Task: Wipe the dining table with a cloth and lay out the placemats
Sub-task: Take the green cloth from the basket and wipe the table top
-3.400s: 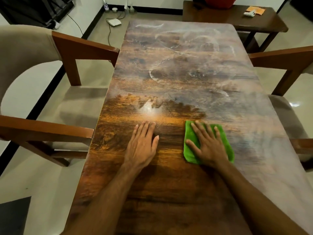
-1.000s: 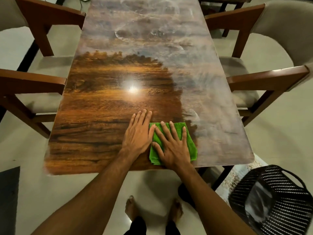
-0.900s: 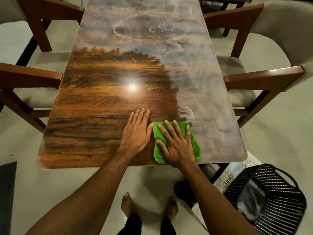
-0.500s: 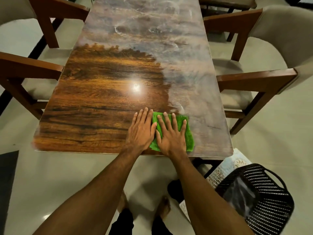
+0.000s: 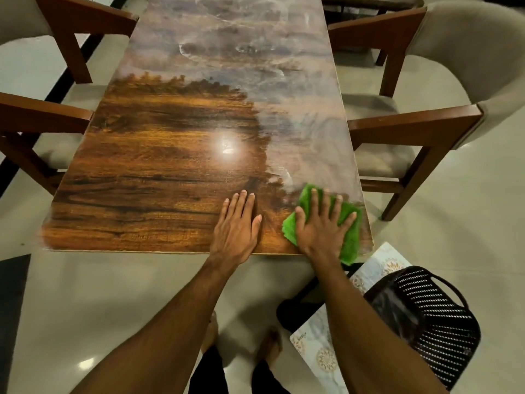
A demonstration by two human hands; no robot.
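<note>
The wooden dining table [image 5: 159,155] is glossy brown on its near left and dusty grey on its right side and far end. A green cloth [image 5: 349,223] lies at the table's near right corner, partly hanging over the front edge. My right hand [image 5: 322,223] presses flat on the cloth with fingers spread. My left hand [image 5: 237,226] rests flat on the bare wood just left of it, holding nothing. Patterned pale placemats [image 5: 318,354] lie on the floor under the near right corner, partly hidden by my right arm.
Wooden chairs with beige cushions stand on the left [image 5: 34,115] and on the right [image 5: 426,120] of the table. A black perforated basket [image 5: 434,322] sits on the floor at the lower right. My bare feet [image 5: 270,342] stand on the tiled floor.
My right hand has slid the cloth to the right, away from my left hand, to the near right corner. The wiped brown patch reaches further right. My left hand stayed in place.
</note>
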